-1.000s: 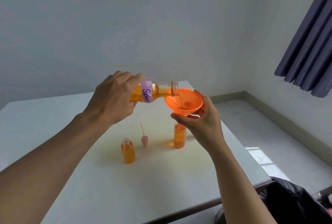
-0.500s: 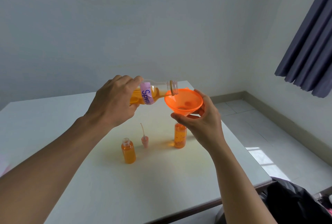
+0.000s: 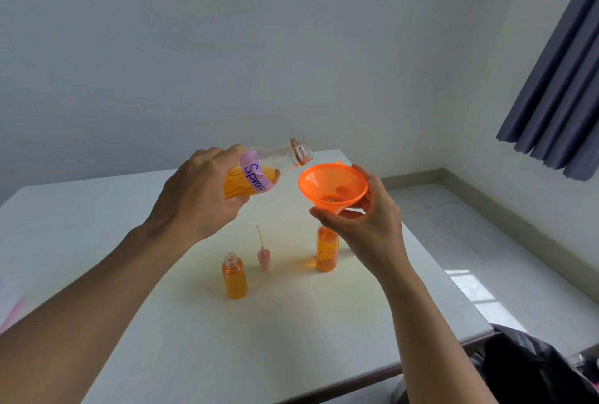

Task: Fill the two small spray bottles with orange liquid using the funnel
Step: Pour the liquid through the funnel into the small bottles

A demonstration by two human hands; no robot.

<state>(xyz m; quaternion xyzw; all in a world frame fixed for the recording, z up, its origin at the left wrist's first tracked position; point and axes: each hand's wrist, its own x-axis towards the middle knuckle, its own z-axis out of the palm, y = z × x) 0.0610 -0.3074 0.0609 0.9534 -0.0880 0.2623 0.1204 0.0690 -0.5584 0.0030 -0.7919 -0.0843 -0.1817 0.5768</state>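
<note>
- Head view: the left hand [image 3: 197, 196] is wrapped around a clear bottle [image 3: 259, 170] with a purple label reading "Spray". The bottle is tilted with its open neck raised toward the right, and the orange liquid sits low in the body under the fingers.
- The bottle's mouth is just beside the upper left rim of the orange funnel [image 3: 333, 183], not over its centre; no stream shows between them.
- The right hand [image 3: 366, 225] pinches the funnel by the lower cone, thumb in front and fingers behind. A little liquid lies at the bottom of the cone.
- The funnel's spout goes down into the right small bottle [image 3: 327, 249], which stands upright on the white table [image 3: 97, 218] and is nearly full of orange liquid.
- The left small bottle [image 3: 234, 275] stands apart, uncapped and filled with orange to the shoulder.
- Between the two small bottles stands a pink spray cap [image 3: 263, 256], its thin tube pointing up.
</note>
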